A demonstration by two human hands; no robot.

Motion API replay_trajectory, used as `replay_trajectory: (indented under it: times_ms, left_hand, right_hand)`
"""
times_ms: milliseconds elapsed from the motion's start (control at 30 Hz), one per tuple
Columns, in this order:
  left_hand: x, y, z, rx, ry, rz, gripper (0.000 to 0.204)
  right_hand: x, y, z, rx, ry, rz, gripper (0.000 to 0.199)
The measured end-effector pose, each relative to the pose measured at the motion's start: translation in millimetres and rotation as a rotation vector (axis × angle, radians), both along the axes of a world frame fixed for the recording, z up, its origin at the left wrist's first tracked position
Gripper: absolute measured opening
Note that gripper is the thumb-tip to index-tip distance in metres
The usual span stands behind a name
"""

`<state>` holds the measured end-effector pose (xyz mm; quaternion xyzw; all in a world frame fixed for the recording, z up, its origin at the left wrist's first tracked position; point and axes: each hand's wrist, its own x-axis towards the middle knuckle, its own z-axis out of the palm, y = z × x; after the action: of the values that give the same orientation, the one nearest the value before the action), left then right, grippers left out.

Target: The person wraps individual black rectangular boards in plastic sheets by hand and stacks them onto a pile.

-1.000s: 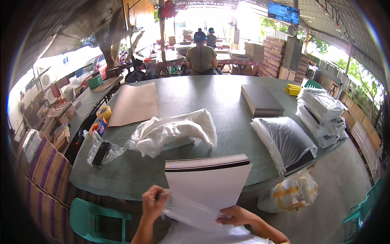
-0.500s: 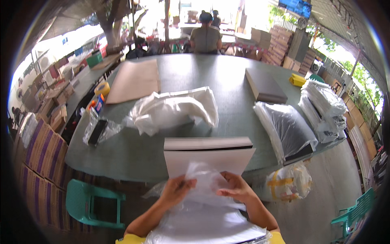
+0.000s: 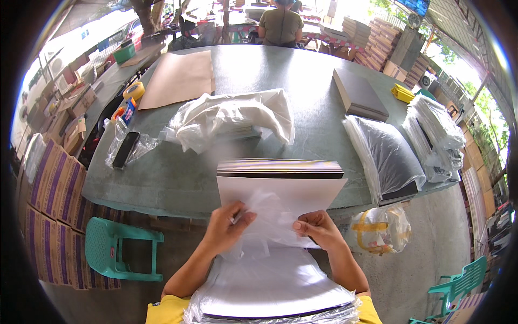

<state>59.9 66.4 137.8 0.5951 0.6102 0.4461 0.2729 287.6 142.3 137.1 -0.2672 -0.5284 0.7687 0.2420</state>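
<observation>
A clear thin plastic bag [image 3: 264,216] hangs crumpled between my two hands. My left hand [image 3: 229,224] pinches its left side between thumb and fingers. At the other side my right hand [image 3: 318,229] grips the plastic, thumb on top. Just beyond, at the table's near edge, is a thick stack of boards or sheets [image 3: 280,168] with a white front face, partly behind the plastic. Below my hands, against my body, lies a pile of white sheets [image 3: 267,289] with clear plastic around its edges.
The green table [image 3: 162,186] holds a white plastic bundle [image 3: 232,116], brown paper [image 3: 178,81], a phone [image 3: 125,150], tape [image 3: 134,90], a dark box [image 3: 360,94] and plastic-wrapped packs [image 3: 384,154]. Green chairs [image 3: 116,248] and a taped bag [image 3: 380,229] flank me. A person [image 3: 280,27] sits beyond.
My view has tilted down, so the table things sit higher in the picture. Both hands have closed more firmly on the plastic bag, the left one shifting slightly left.
</observation>
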Motion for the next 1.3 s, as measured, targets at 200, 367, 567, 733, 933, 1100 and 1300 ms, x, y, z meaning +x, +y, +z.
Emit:
replay_trajectory:
  times_ms: [200, 367, 567, 733, 933, 1100, 1300]
  left_hand:
    - [3.0, -9.0, 24.8, 0.333, -0.104, 0.206, 0.011]
    - [14.4, -19.4, 39.2, 0.116, -0.127, -0.215, 0.009]
    - [37.4, -16.0, 31.5, 0.045, -0.251, -0.288, 0.010]
    - [-17.1, -13.3, -2.8, 0.085, 0.007, 0.116, 0.015]
    - [-40.1, -13.9, 37.9, 0.679, -0.005, 0.613, 0.010]
    - [50.1, -21.7, 57.8, 0.126, 0.092, -0.493, 0.009]
    - [54.7, -18.9, 29.2, 0.197, -0.173, -0.241, 0.015]
  right_hand:
    - [4.8, -4.0, 2.5, -0.271, 0.305, 0.125, 0.014]
    - [-17.8, -11.6, 18.5, -0.333, 0.276, 0.049, 0.011]
    - [-39.0, -19.1, 7.5, -0.268, 0.341, 0.088, 0.019]
    - [-17.5, -13.8, -0.1, -0.373, 0.538, 0.080, 0.024]
    - [-2.9, -11.9, 5.1, -0.141, 0.237, 0.032, 0.020]
    - [-19.1, -13.9, 55.8, 0.721, 0.330, -0.036, 0.023]
    - [-9.9, -22.9, 61.7, 0.854, 0.030, -0.206, 0.066]
